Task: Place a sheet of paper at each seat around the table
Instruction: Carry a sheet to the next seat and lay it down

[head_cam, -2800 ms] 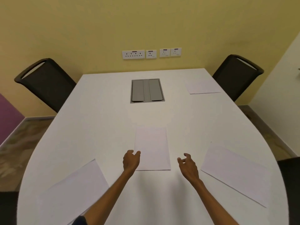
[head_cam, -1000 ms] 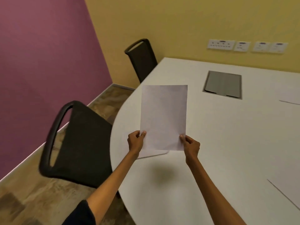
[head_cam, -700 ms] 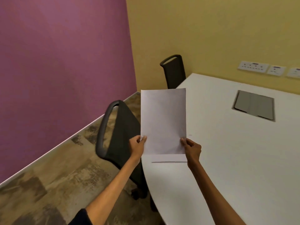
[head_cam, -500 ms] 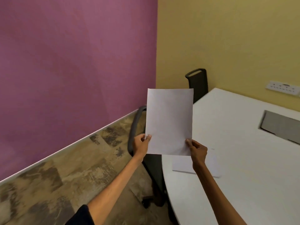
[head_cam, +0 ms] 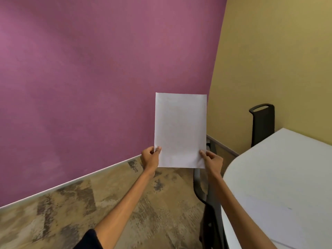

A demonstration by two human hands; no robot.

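Purple wall and mottled brown floor fill left side. Left hand [head_cam: 150, 157] pinches lower left corner of plain white paper sheet [head_cam: 180, 130], thumb on front; right hand [head_cam: 212, 159] pinches lower right corner same way. Sheet held upright in air, off counter, two-corner grip likely keeping it flat for carrying. Near black chair [head_cam: 208, 209] tucked against white rounded counter [head_cam: 280, 177]. Far black chair [head_cam: 262, 123] by yellow wall, probably next seat.
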